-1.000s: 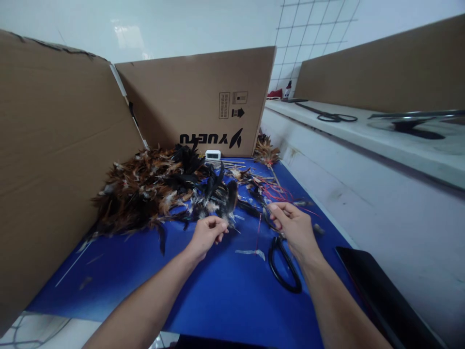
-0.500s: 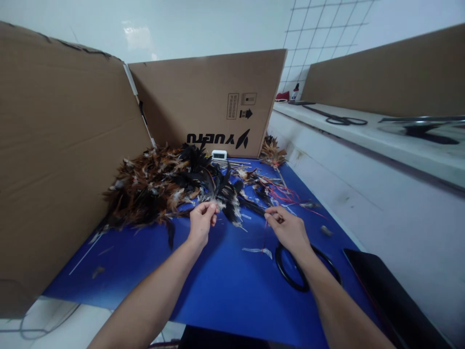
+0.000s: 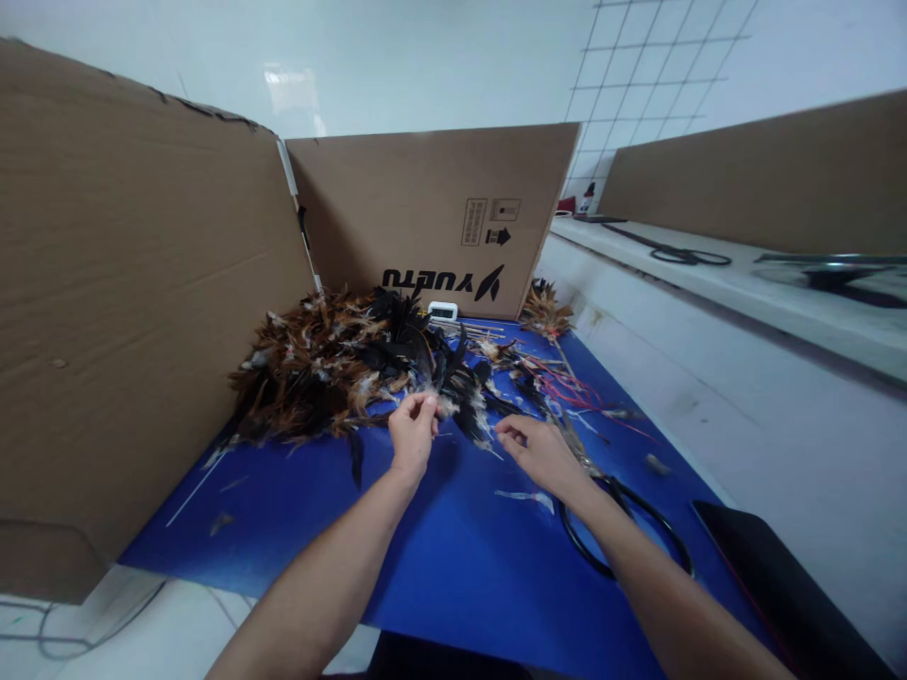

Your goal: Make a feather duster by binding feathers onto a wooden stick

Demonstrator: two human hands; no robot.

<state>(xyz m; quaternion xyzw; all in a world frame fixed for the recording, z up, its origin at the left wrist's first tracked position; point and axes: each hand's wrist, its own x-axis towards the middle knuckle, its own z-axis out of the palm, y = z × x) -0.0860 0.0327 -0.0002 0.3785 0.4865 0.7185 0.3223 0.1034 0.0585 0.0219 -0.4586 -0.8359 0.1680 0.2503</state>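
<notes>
My left hand [image 3: 413, 434] is closed in a pinch on the pale, fluffy base of a bunch of dark feathers [image 3: 429, 364], whose tips fan out away from me. A short gap to the right, my right hand [image 3: 539, 455] has its fingers curled together toward the thumb; whether anything thin lies between them cannot be made out. Black-handled scissors [image 3: 658, 518] lie partly beneath my right wrist. A clear plastic strip [image 3: 528, 497] with a red bit lies just below that hand. Loose black feathers [image 3: 471, 406] spread between the hands.
A large heap of brown feathers [image 3: 304, 368] covers the back left of the blue table [image 3: 453, 567]. Red ribbons [image 3: 567, 385], a white digital timer [image 3: 443, 311] and a tied feather bundle [image 3: 545, 310] are farther back. Cardboard panels [image 3: 425, 208] rise behind; a black object [image 3: 772, 576] lies right.
My right hand has moved slightly left, closer to the left hand and away from the dark feather near its fingertips. My left hand keeps its pinch. The whole view has shifted slightly.
</notes>
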